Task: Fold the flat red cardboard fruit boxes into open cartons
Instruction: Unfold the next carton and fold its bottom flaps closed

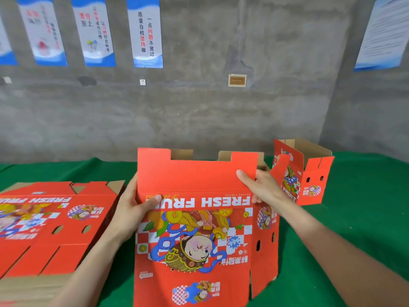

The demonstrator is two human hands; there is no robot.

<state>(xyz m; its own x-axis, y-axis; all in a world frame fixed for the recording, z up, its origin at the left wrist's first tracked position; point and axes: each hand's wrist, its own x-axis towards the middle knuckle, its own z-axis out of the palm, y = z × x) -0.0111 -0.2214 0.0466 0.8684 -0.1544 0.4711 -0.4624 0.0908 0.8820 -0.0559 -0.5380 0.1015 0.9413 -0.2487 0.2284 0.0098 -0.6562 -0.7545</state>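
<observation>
Left hand (132, 207) and right hand (264, 189) each pinch a side edge of the red box (194, 235), upright at mid worktop (358, 240); best to square both side creases evenly before folding flaps.

Both forearms (332, 247) are seen bare as far as the frame's edge. The left hand (130, 209) and the right hand (265, 188) are likewise bare; a short, plain nail is made out on the left thumb (156, 200).

Red box (194, 218) with blue-white checks; green tablecloth (365, 218).
</observation>
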